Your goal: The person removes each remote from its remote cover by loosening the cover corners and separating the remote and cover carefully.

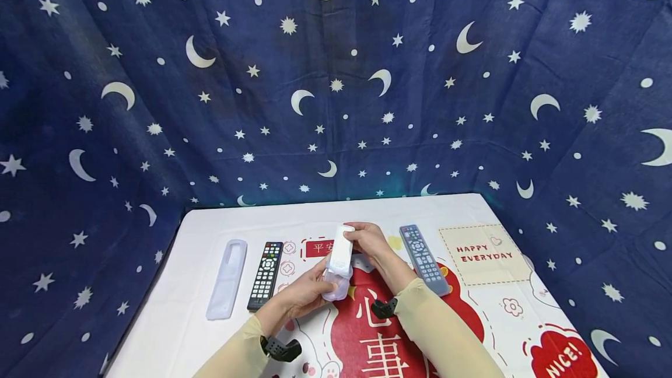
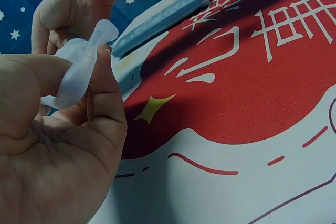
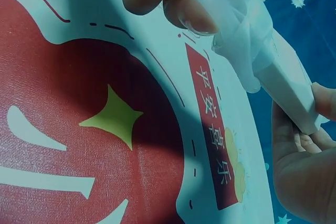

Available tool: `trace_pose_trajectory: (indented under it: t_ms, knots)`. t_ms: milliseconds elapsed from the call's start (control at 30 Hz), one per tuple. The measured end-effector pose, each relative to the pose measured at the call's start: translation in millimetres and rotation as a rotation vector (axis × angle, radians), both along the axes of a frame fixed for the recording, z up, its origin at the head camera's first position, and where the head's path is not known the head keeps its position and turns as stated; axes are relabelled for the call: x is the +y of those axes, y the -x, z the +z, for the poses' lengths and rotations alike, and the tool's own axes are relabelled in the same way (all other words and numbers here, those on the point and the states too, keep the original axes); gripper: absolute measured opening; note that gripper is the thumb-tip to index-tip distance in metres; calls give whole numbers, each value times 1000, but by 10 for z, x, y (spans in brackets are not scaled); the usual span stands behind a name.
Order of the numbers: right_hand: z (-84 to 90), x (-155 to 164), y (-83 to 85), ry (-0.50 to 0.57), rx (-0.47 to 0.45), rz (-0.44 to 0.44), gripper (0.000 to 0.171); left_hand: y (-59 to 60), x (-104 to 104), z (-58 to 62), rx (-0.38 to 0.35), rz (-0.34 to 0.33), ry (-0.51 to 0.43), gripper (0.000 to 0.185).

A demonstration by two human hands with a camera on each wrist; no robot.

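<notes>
Head view: tablecloth (image 1: pixel 472 214) reads "HAPPY EVERYDAY" and "NICE!".

A white remote control (image 1: pixel 341 248) is held above the middle of the table, tilted with its far end raised. A translucent silicone cover (image 1: pixel 336 283) is bunched around its near end, leaving most of the white body bare.

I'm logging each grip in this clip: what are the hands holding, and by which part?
The right hand holds the white oblong remote by its far end. The left hand pinches the translucent silicone sleeve bunched round its near end.
</notes>
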State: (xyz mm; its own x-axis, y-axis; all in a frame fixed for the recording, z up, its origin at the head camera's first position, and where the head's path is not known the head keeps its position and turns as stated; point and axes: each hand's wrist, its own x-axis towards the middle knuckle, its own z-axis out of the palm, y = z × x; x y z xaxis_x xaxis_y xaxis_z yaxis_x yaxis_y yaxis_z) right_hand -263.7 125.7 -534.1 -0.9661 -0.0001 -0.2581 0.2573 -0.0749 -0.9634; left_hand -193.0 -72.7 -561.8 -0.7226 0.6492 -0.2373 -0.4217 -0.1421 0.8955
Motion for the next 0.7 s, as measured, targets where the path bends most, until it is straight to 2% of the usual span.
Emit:
trace_pose_trajectory:
  t_ms: [167,300,467,567,700]
  knots:
    - [7,-20,-6,-2,5,4,37,3,-3,9,1,-9,-1,92]
    - [26,-19,-18,-19,-4,14,39,5,17,35,38,7,62,91]
    - [53,15,-37,-10,8,-2,41,18,79,51,75,114,162,61]
    - [66,34,-38,6,20,-2,41,23,92,32,31,149,129,51]
    - [89,33,-43,-1,20,-8,40,11,63,-3,-27,117,36,63]
